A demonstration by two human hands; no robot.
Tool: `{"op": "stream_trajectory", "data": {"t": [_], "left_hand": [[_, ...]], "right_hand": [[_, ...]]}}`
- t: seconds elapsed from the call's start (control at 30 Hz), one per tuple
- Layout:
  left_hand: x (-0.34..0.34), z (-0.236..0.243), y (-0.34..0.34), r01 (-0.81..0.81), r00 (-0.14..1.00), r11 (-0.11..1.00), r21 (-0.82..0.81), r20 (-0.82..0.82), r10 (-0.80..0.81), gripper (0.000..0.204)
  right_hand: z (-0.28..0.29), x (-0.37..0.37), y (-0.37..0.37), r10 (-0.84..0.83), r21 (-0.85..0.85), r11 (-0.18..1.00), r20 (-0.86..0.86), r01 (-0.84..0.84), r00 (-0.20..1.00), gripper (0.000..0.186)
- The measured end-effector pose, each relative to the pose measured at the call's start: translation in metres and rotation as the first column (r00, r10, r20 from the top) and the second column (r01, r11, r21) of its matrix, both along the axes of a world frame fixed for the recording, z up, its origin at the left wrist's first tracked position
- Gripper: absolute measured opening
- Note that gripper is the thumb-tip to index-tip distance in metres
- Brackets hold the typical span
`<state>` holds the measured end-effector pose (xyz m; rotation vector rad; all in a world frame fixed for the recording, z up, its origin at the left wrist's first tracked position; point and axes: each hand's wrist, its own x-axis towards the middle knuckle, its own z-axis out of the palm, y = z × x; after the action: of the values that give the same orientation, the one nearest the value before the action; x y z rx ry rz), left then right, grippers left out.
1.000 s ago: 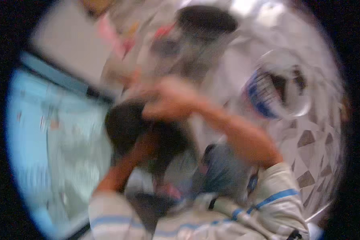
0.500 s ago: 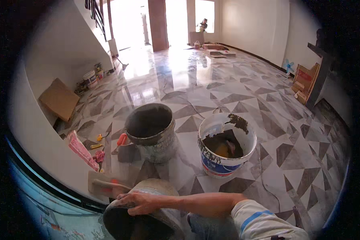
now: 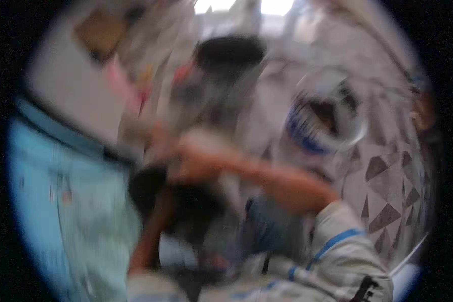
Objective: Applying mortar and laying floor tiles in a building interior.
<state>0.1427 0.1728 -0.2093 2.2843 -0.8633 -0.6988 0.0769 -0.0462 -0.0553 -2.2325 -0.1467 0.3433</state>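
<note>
A tilted grey bucket (image 3: 199, 209) lies close to my body, its dark mouth toward me. My right hand (image 3: 194, 161) is closed over the bucket's upper rim, though motion smears the fingers. My left forearm (image 3: 148, 244) reaches up into the dark mouth, where the left hand's fingers are blurred and hidden. Beyond stands a dark-mouthed bucket (image 3: 219, 103) with grey-smeared sides. To the right is a white and blue bucket (image 3: 307, 128) with dark material inside.
At left, a pale wall ends beside a glassy light-blue surface (image 3: 45, 166). Near the wall are a pink bag (image 3: 121, 83), a brown cardboard piece (image 3: 100, 32) and a blurred orange-red item (image 3: 181, 74). Patterned tiles (image 3: 382, 168) cover the floor.
The view has tipped downward and blurred, so everything sits higher in it. My left forearm has come into view, reaching into the tilted bucket. My right hand stays at its rim.
</note>
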Motion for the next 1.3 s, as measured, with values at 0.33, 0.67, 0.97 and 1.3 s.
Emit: {"op": "stream_trajectory", "data": {"t": [0.33,0.67,0.97,1.3], "left_hand": [[0.018,-0.119,0.031,0.282,0.782,0.803,0.526,0.359,-0.51,0.037],[-0.016,-0.16,0.012,0.46,0.868,0.801,0.383,-0.003,-0.497,0.036],[-0.023,-0.16,-0.026,0.527,0.85,0.831,0.177,-0.092,-0.519,0.035],[-0.046,-0.144,-0.021,0.388,0.916,0.921,-0.025,-0.097,-0.389,0.032]], "right_hand": [[-0.041,0.038,0.018,0.205,0.475,0.726,0.539,-0.497,0.817,0.062],[-0.018,0.008,0.021,0.043,0.601,0.792,0.12,-0.107,0.992,0.062],[-0.026,0.016,0.017,-0.079,0.641,0.762,0.234,-0.093,0.969,0.055],[-0.04,0.031,0.04,-0.212,0.648,0.761,0.299,-0.035,0.93,0.081]]}}
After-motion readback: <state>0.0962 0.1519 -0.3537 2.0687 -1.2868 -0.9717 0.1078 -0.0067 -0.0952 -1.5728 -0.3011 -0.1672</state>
